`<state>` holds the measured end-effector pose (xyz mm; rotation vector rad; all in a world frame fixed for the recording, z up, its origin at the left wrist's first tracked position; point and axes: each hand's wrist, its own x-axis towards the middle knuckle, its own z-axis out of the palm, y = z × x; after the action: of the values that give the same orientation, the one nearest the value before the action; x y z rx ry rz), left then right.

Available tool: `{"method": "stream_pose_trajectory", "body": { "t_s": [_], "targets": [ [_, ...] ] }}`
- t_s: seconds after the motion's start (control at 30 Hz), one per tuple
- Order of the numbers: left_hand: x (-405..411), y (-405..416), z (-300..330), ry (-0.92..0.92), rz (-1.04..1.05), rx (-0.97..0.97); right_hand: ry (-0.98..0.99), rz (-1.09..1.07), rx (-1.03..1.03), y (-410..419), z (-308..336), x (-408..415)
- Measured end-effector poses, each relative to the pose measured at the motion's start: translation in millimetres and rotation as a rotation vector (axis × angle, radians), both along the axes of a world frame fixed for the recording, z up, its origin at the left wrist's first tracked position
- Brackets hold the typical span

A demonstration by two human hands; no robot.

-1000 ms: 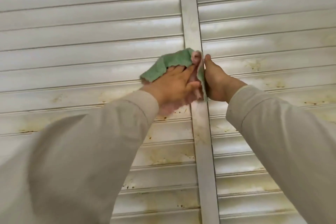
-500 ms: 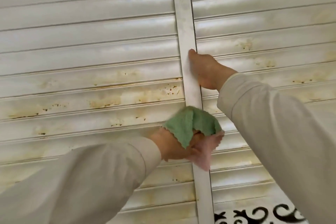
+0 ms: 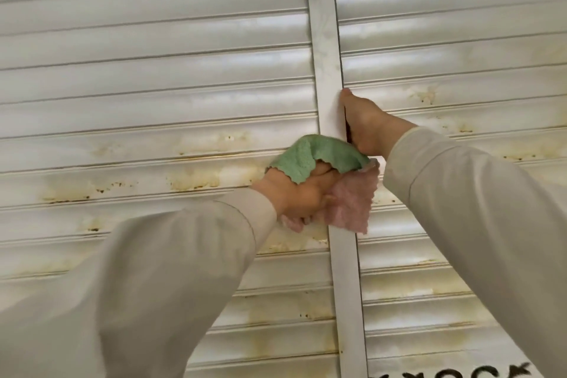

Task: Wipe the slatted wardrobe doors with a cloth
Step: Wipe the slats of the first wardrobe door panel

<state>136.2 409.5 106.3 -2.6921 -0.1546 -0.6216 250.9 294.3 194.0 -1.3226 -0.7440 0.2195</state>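
**Cloth held against the centre strip of stained slatted doors**

A crumpled cloth (image 3: 310, 159), green on one face and pink on the other, sits in the middle of the view, pressed against the upright strip (image 3: 328, 70) where the two slatted wardrobe doors (image 3: 153, 70) meet. It is bunched with no clear long axis; its green part folds over the top of the hand, and a pink flap hangs down across the strip.

The left hand (image 3: 299, 193) grips the cloth, its fingers (image 3: 326, 173) curled tightly into the fabric and mostly hidden by it. The right hand (image 3: 366, 126) is just above and to the right, almost touching the cloth. Its thumb lies straight up along the strip's right edge, and the other fingers wrap behind that edge out of sight, so it appears to hold the door's edge. Both arms wear pale beige long sleeves (image 3: 153, 285), reaching up from the lower corners.

The doors are white, with long horizontal slats. The upper slats look fairly clean; the middle and lower ones carry yellow-brown stains (image 3: 193, 178) and small dark specks. A black scrolled pattern (image 3: 454, 373) shows at the bottom right edge.
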Motion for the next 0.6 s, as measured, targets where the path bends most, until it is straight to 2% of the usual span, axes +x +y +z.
{"method": "stream_pose_trajectory", "body": {
  "t_s": [0.07,0.17,0.27,0.37,0.43,0.53,0.6],
  "targets": [
    [-3.5,-1.3,9.0,-0.042,0.013,0.026,-0.023,-0.079,0.021,-5.2,7.1,-16.1],
    [-14.9,4.7,22.6,-0.164,0.036,-0.056,-0.106,-0.189,0.059,-1.5,17.1,-25.1],
    [-19.5,12.4,22.1,-0.193,0.084,-0.071,-0.182,-0.223,0.025,8.0,13.3,-26.1],
    [-33.8,21.9,19.1,-0.293,0.065,-0.333,-0.207,-0.266,-0.002,13.5,3.0,-19.1],
    [-53.2,44.5,17.0,-0.439,-0.013,-0.511,-0.218,-0.267,-0.004,13.5,0.5,-15.2],
    [-86.0,92.3,20.4,-0.624,0.184,-0.399,-0.23,-0.23,-0.014,12.6,0.6,-12.0],
    [-95.2,93.6,23.7,-0.599,0.328,-0.243,-0.23,-0.23,-0.007,13.1,-0.6,-12.5]
  ]
}}
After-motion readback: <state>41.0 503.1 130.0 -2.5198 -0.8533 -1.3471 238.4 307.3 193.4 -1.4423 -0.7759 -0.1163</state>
